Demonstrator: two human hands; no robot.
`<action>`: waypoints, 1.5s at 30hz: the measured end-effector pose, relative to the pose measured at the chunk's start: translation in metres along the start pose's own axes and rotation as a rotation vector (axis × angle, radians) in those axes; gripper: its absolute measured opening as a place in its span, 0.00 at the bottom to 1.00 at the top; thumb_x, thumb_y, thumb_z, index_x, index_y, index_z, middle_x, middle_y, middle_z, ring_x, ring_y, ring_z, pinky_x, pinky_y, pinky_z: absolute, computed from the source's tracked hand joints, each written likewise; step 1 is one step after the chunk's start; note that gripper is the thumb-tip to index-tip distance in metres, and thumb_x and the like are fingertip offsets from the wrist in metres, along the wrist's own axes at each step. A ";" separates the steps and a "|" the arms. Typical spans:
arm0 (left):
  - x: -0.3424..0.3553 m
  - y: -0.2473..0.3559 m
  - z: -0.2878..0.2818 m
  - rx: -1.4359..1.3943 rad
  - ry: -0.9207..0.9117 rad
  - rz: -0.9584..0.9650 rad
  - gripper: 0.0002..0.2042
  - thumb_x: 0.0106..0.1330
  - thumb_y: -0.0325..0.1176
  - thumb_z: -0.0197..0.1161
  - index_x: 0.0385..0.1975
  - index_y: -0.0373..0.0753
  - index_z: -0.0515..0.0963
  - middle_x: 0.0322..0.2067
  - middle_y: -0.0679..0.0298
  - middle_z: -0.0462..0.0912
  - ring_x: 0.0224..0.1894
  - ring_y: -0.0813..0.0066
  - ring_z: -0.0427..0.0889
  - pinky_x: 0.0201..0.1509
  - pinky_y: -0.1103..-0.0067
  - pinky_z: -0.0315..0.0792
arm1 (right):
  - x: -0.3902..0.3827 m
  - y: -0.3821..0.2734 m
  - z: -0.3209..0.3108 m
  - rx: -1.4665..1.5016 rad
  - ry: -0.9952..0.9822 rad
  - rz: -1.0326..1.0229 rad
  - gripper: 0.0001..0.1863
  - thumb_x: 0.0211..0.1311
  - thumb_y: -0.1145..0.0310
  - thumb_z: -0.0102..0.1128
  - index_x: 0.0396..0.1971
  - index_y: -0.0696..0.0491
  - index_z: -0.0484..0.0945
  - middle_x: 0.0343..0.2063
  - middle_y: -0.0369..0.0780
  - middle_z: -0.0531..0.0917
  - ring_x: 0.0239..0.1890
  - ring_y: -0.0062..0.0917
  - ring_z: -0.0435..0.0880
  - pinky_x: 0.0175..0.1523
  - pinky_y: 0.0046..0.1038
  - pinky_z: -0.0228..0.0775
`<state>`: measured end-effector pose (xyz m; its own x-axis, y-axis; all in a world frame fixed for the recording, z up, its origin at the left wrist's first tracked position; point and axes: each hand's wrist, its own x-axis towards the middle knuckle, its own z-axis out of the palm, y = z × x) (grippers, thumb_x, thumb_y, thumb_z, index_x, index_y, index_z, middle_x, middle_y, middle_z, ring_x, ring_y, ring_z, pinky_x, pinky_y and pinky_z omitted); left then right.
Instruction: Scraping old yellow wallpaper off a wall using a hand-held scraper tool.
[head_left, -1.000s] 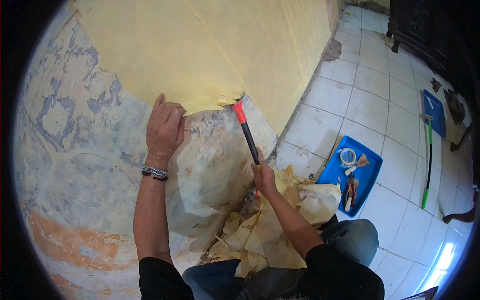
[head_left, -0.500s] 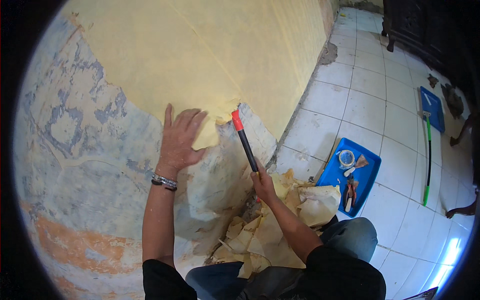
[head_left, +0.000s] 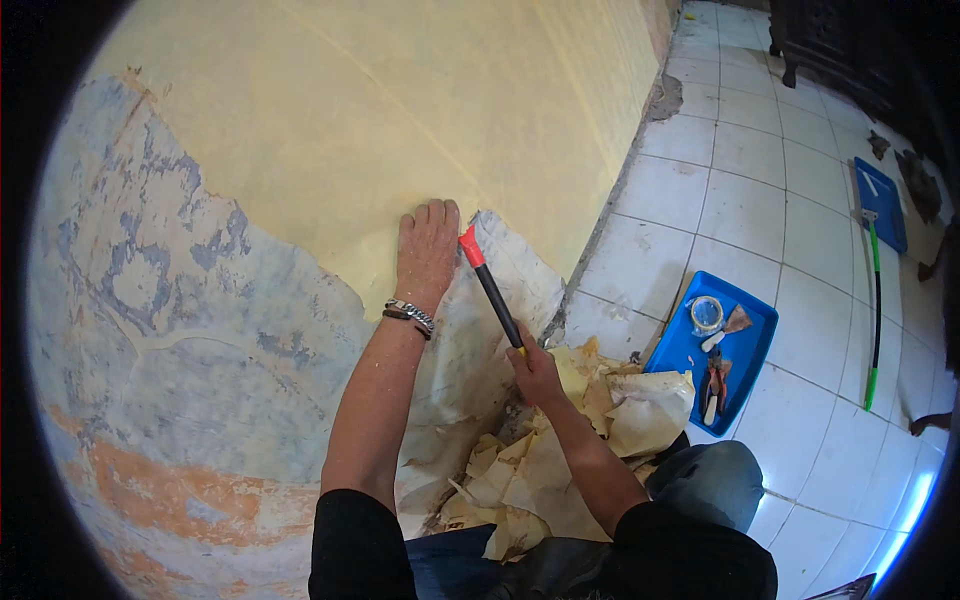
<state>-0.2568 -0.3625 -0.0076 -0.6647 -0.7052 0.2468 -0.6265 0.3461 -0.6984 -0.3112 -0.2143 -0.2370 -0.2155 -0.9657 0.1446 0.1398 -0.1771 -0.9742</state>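
- Scraper [head_left: 488, 284]: red head at the torn edge of the yellow paint [head_left: 340, 110], low on the wall, black handle slanting down.
- Right hand [head_left: 538, 373]: wrapped around the handle's lower end.
- Left hand [head_left: 428, 250]: against the paint beside the scraper head, fingers together; cannot tell whether it pinches anything.
- Peelings [head_left: 520, 475]: heaped below.
- Blue tray [head_left: 676, 345]: on the floor tiles [head_left: 815, 335], holding a tape roll [head_left: 706, 301].

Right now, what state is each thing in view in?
Yellow wall coating: partly stripped, ragged below
Red and black long-handled tool: gripped by right hand, slanted
Left hand: against coating, fingers together
Loose pale yellow sheets: torn, heaped
Nearer blue rectangular tray: partly filled
Green and black pole: lying down
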 end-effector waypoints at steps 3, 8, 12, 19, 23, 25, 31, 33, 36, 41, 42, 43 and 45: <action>0.009 0.003 0.004 0.018 0.011 0.048 0.20 0.54 0.37 0.67 0.46 0.41 0.73 0.40 0.62 0.76 0.45 0.66 0.77 0.45 0.69 0.72 | 0.002 0.006 -0.007 -0.041 0.058 -0.041 0.29 0.69 0.62 0.55 0.69 0.46 0.61 0.18 0.39 0.73 0.20 0.23 0.74 0.30 0.28 0.67; 0.011 -0.007 0.002 -0.113 0.034 0.096 0.06 0.58 0.27 0.58 0.34 0.42 0.76 0.33 0.63 0.77 0.40 0.64 0.80 0.39 0.69 0.77 | 0.004 0.008 -0.006 -0.014 0.063 -0.041 0.28 0.69 0.63 0.55 0.68 0.47 0.62 0.19 0.38 0.73 0.21 0.21 0.72 0.30 0.26 0.66; 0.014 -0.011 -0.003 -0.223 0.081 0.045 0.06 0.58 0.27 0.57 0.35 0.41 0.74 0.33 0.60 0.76 0.39 0.59 0.80 0.38 0.66 0.77 | 0.010 0.036 0.001 0.173 0.058 -0.117 0.27 0.70 0.64 0.55 0.67 0.49 0.64 0.21 0.36 0.72 0.23 0.16 0.69 0.32 0.24 0.65; 0.016 -0.020 -0.008 -0.313 0.120 -0.049 0.03 0.64 0.30 0.55 0.36 0.41 0.71 0.34 0.57 0.77 0.37 0.55 0.81 0.36 0.63 0.77 | 0.007 0.023 -0.004 0.126 0.096 -0.136 0.27 0.70 0.62 0.55 0.67 0.49 0.64 0.25 0.35 0.73 0.26 0.15 0.68 0.34 0.21 0.65; 0.011 -0.025 -0.005 -0.286 0.092 -0.032 0.04 0.67 0.32 0.54 0.36 0.41 0.70 0.33 0.57 0.79 0.36 0.55 0.82 0.35 0.62 0.76 | 0.004 0.014 -0.006 0.135 0.018 0.026 0.27 0.70 0.61 0.55 0.67 0.50 0.65 0.25 0.36 0.73 0.26 0.16 0.68 0.34 0.20 0.64; 0.009 -0.024 -0.006 -0.282 0.065 -0.054 0.04 0.68 0.33 0.53 0.36 0.41 0.70 0.32 0.57 0.80 0.33 0.54 0.83 0.34 0.61 0.76 | 0.007 0.013 -0.008 0.153 0.042 0.027 0.27 0.69 0.62 0.55 0.66 0.50 0.65 0.24 0.36 0.72 0.26 0.16 0.67 0.34 0.20 0.64; 0.005 -0.020 -0.002 -0.365 0.084 -0.124 0.07 0.71 0.35 0.51 0.36 0.39 0.68 0.33 0.53 0.81 0.33 0.49 0.82 0.34 0.60 0.75 | 0.013 0.017 -0.016 0.162 0.140 0.003 0.27 0.70 0.62 0.56 0.66 0.50 0.65 0.27 0.34 0.74 0.27 0.16 0.68 0.35 0.21 0.64; 0.007 -0.021 -0.006 -0.399 0.087 -0.170 0.07 0.72 0.36 0.50 0.36 0.39 0.68 0.32 0.52 0.80 0.33 0.48 0.81 0.35 0.59 0.74 | 0.019 0.019 -0.019 0.157 0.155 -0.022 0.27 0.69 0.62 0.56 0.66 0.50 0.65 0.26 0.34 0.74 0.27 0.16 0.68 0.35 0.21 0.65; 0.007 -0.024 -0.011 -0.445 0.109 -0.241 0.08 0.73 0.36 0.49 0.36 0.38 0.68 0.31 0.50 0.80 0.33 0.45 0.81 0.35 0.57 0.73 | 0.024 0.019 -0.024 0.135 0.131 -0.045 0.28 0.69 0.60 0.57 0.66 0.50 0.65 0.25 0.34 0.74 0.27 0.17 0.69 0.34 0.22 0.65; 0.010 -0.027 -0.014 -0.482 0.125 -0.258 0.08 0.73 0.36 0.50 0.36 0.37 0.68 0.30 0.48 0.80 0.34 0.45 0.80 0.36 0.56 0.72 | 0.021 0.012 -0.021 0.100 0.045 -0.040 0.28 0.69 0.57 0.57 0.66 0.48 0.66 0.23 0.34 0.73 0.26 0.17 0.69 0.34 0.23 0.65; 0.012 -0.029 -0.015 -0.475 0.128 -0.239 0.09 0.73 0.36 0.50 0.36 0.37 0.68 0.30 0.48 0.80 0.34 0.44 0.80 0.36 0.56 0.72 | 0.021 0.011 -0.020 0.127 0.025 -0.001 0.27 0.69 0.57 0.56 0.66 0.47 0.67 0.23 0.34 0.73 0.26 0.17 0.69 0.33 0.23 0.65; 0.014 -0.032 -0.018 -0.466 0.129 -0.222 0.09 0.73 0.36 0.50 0.36 0.37 0.68 0.30 0.47 0.79 0.35 0.44 0.80 0.36 0.56 0.72 | 0.019 0.008 -0.018 0.156 0.003 0.039 0.27 0.69 0.57 0.56 0.66 0.46 0.67 0.23 0.34 0.73 0.26 0.17 0.69 0.33 0.23 0.64; 0.016 -0.040 -0.023 -0.466 0.123 -0.200 0.09 0.73 0.36 0.50 0.36 0.37 0.68 0.30 0.47 0.79 0.35 0.44 0.79 0.37 0.56 0.71 | 0.018 0.001 -0.015 0.191 -0.017 0.043 0.26 0.70 0.60 0.54 0.67 0.47 0.66 0.21 0.31 0.71 0.24 0.14 0.68 0.31 0.20 0.64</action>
<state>-0.2519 -0.3731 0.0400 -0.5388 -0.7176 0.4413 -0.8422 0.4703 -0.2637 -0.3300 -0.2290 -0.2376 -0.1891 -0.9760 0.1084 0.3299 -0.1671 -0.9291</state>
